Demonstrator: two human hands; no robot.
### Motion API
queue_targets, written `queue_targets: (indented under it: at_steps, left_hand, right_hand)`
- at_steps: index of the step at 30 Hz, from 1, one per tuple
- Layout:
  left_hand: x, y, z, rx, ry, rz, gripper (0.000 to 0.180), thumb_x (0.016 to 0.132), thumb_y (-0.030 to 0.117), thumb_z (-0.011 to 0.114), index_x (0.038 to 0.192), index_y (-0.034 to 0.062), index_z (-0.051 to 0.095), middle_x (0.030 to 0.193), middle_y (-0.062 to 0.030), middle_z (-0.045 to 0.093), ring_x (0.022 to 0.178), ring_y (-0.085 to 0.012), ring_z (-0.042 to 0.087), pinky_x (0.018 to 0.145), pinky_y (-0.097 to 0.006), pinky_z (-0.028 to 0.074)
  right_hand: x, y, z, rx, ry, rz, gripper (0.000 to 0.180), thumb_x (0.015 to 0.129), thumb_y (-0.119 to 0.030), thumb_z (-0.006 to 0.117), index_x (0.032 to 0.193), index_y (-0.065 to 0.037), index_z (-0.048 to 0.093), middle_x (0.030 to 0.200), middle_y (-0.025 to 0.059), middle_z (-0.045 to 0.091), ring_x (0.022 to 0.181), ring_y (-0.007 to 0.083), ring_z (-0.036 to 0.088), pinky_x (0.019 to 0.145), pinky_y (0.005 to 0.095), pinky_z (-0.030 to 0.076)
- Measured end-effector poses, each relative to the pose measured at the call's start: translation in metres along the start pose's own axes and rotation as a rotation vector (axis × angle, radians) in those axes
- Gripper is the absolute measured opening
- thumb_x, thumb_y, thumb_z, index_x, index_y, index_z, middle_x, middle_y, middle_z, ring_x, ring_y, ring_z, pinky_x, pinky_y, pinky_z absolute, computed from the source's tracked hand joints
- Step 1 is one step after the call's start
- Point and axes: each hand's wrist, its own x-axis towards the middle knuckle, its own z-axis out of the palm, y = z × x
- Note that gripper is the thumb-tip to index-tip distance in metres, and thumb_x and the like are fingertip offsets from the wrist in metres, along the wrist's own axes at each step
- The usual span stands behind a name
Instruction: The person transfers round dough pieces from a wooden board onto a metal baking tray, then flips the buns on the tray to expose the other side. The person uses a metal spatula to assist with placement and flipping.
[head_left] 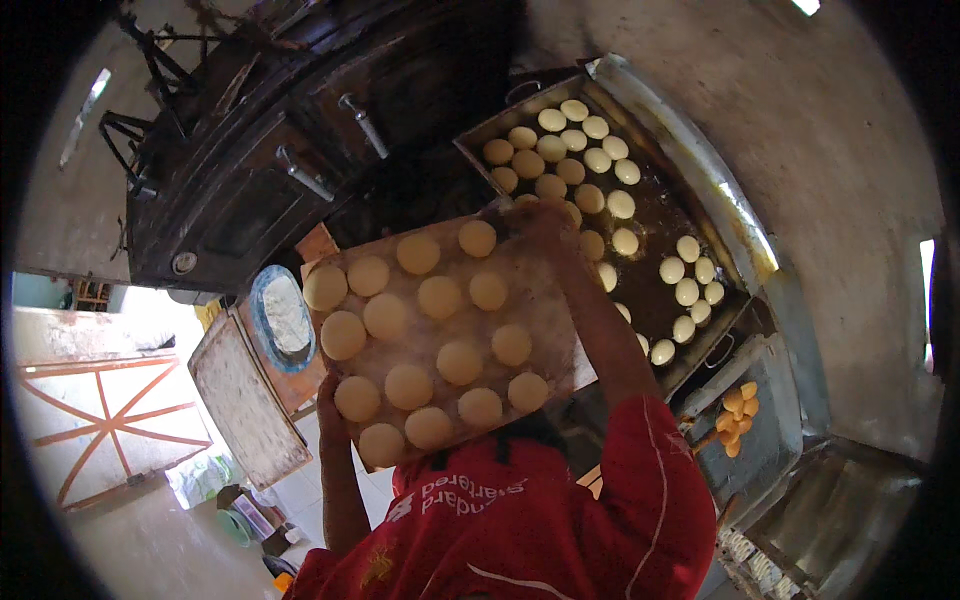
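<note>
A floured wooden board (pixel 545 300) bearing several pale dough rounds (pixel 440 297) is in front of me. My left hand (pixel 328 395) is closed on its left edge, with the fingers partly hidden. At the far right corner, my right hand (pixel 545 222) is closed on the board's edge, dim and slightly blurred. Just beyond that hand lies a wide rectangular pan (pixel 655 262) of dark oil. Several pale rounds (pixel 621 205) float in it, and duller dough rounds (pixel 527 163) sit toward its left side.
A blue basin of white flour (pixel 287 312) stands left of the board, beside a whitish wooden panel (pixel 240 400). Dark metal doors with handles (pixel 362 125) are at the back left. Golden fried pieces (pixel 737 420) rest in a metal tray (pixel 765 375) at right.
</note>
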Motion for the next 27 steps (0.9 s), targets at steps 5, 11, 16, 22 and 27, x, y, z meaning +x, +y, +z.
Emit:
queue_targets:
  at_steps: [5,11,16,22,27]
  left_hand:
    - [0.015,-0.015,-0.026,0.057,-0.04,0.099,0.044,0.103,0.038,0.048,0.13,0.0046,0.057,0.117,-0.0121,0.068,0.1,-0.027,0.071,0.082,-0.045,0.061]
    - [-0.027,0.011,0.046,0.024,0.044,0.04,0.044,0.104,0.038,0.045,0.136,0.009,0.053,0.125,-0.009,0.063,0.106,-0.0262,0.068,0.085,-0.044,0.061]
    - [-0.007,0.008,0.02,0.029,-0.054,0.109,0.049,0.105,0.041,0.043,0.142,0.0093,0.05,0.129,-0.0092,0.062,0.112,-0.0253,0.065,0.089,-0.042,0.058]
    - [-0.041,0.022,0.024,0.165,0.158,0.104,0.051,0.105,0.042,0.045,0.143,0.0084,0.049,0.129,-0.0095,0.062,0.111,-0.0242,0.065,0.087,-0.043,0.059]
    - [-0.012,0.009,0.021,0.013,-0.02,0.087,0.048,0.104,0.041,0.048,0.139,0.0071,0.051,0.118,-0.0099,0.066,0.101,-0.0248,0.069,0.082,-0.042,0.061]
  right_hand:
    - [-0.006,-0.027,0.008,0.337,-0.059,0.07,0.04,0.09,-0.038,0.062,0.115,-0.009,0.073,0.11,0.0155,0.072,0.108,0.0347,0.065,0.098,0.0434,0.048]
    - [-0.053,0.076,-0.058,0.43,0.1,0.228,0.027,0.09,-0.023,0.065,0.11,-0.006,0.073,0.102,0.0119,0.072,0.095,0.0195,0.066,0.077,0.0373,0.056]
    - [-0.07,0.222,-0.143,0.037,0.382,0.425,0.033,0.089,-0.025,0.064,0.117,-0.008,0.068,0.093,0.0122,0.073,0.081,0.023,0.071,0.066,0.041,0.057]
    - [-0.065,0.178,-0.164,-0.295,0.707,0.384,0.042,0.088,-0.043,0.066,0.108,-0.007,0.067,0.091,0.0153,0.071,0.078,0.0384,0.07,0.068,0.05,0.056]
    - [-0.071,0.087,-0.128,-0.228,0.651,0.035,0.021,0.09,-0.024,0.065,0.101,-0.006,0.067,0.084,0.0145,0.071,0.079,0.0313,0.07,0.071,0.0454,0.053]
